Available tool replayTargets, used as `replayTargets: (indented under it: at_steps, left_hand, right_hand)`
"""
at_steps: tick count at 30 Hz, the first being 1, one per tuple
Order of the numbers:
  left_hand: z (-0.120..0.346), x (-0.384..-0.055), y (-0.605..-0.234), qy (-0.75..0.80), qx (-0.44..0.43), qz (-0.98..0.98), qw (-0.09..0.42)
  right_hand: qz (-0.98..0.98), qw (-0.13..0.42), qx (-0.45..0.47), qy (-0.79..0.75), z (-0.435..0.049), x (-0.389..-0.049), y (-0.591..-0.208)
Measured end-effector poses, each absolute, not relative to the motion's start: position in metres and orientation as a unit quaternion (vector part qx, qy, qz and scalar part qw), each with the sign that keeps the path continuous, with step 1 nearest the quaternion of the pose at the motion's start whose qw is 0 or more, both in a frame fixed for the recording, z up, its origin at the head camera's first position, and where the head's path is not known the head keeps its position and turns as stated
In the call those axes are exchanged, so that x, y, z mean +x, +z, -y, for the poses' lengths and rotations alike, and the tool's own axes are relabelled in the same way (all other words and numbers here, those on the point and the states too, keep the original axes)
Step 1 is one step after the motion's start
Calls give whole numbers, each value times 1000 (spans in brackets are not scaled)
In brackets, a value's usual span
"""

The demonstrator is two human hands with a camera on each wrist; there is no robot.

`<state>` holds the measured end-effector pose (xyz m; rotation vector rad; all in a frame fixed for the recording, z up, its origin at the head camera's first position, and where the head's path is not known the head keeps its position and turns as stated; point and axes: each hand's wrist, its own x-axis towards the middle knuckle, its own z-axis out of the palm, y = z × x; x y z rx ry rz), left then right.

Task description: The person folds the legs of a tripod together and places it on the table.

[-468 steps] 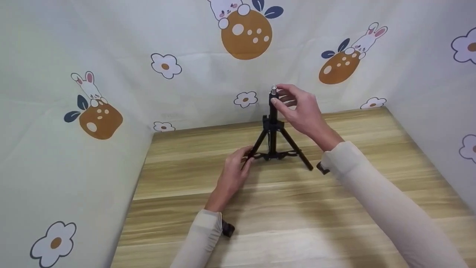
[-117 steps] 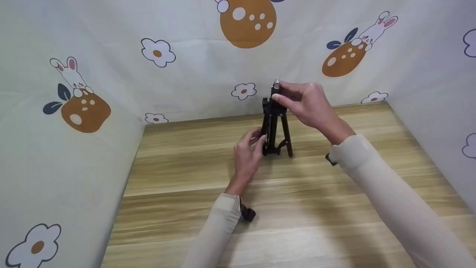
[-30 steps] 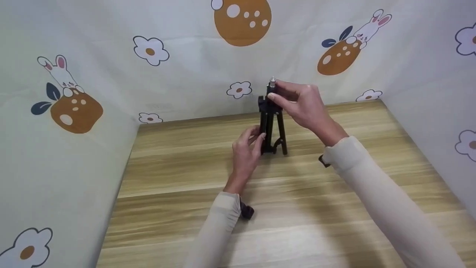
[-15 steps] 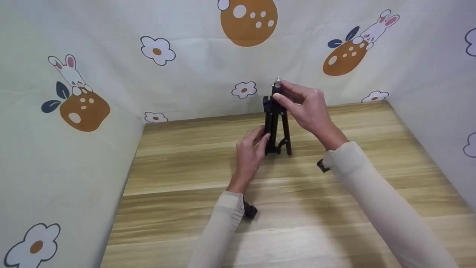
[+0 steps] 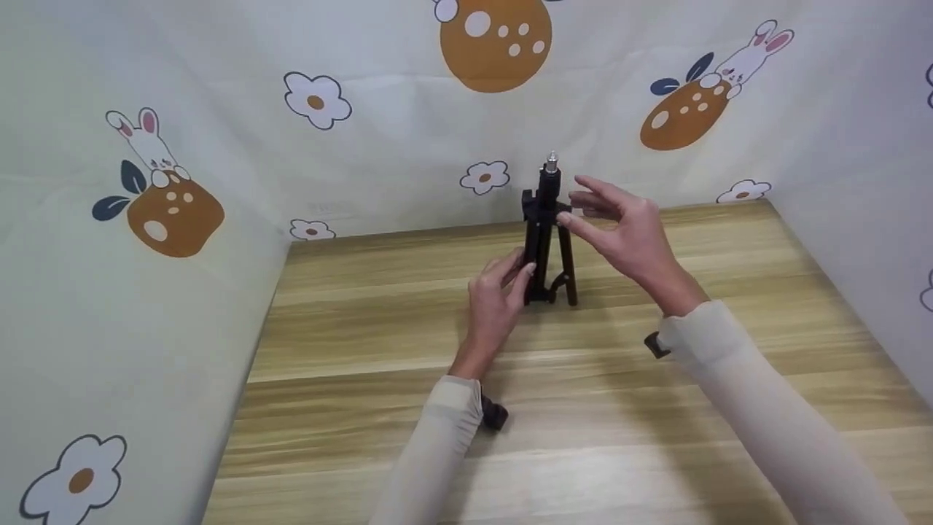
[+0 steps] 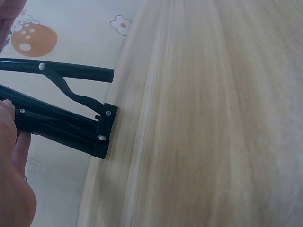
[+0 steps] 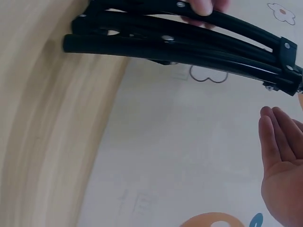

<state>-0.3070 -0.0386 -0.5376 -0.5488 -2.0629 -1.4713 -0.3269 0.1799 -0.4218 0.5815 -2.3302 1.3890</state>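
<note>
A small black tripod (image 5: 548, 193) stands on the table near the back wall, with a silver stud (image 5: 552, 162) on top. Its legs are drawn in close to the centre; one leg (image 6: 90, 72) sticks out slightly, joined by a brace at the foot. My left hand (image 5: 496, 302) pinches another leg between thumb and fingers on the left side. To the right of the column is my right hand (image 5: 634, 233), fingers loosely extended and holding nothing. In the right wrist view, a gap shows between its fingertips and the tripod (image 7: 165, 49).
The table (image 5: 350, 437) has a wood-grain top. Pale cloth (image 5: 393, 146) printed with bunnies, oranges and flowers hangs close behind the tripod and along both sides. A black strap device sits at each wrist cuff.
The tripod's legs were spread wide in the oldest frame and are folded in now. My right hand has just let go of the column top and moved right and down. My left hand keeps its hold.
</note>
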Motion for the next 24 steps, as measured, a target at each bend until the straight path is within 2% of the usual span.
replayTargets:
  at_steps: [17, 24]
  left_hand:
    - [40, -307, -539, -542, -196, 769, 278]
    - [38, -307, -539, -547, -190, 773, 261]
  right_hand:
    - [824, 138, 214, 506, -176, -316, -464]
    - [825, 122, 195, 516, -177, -314, -473]
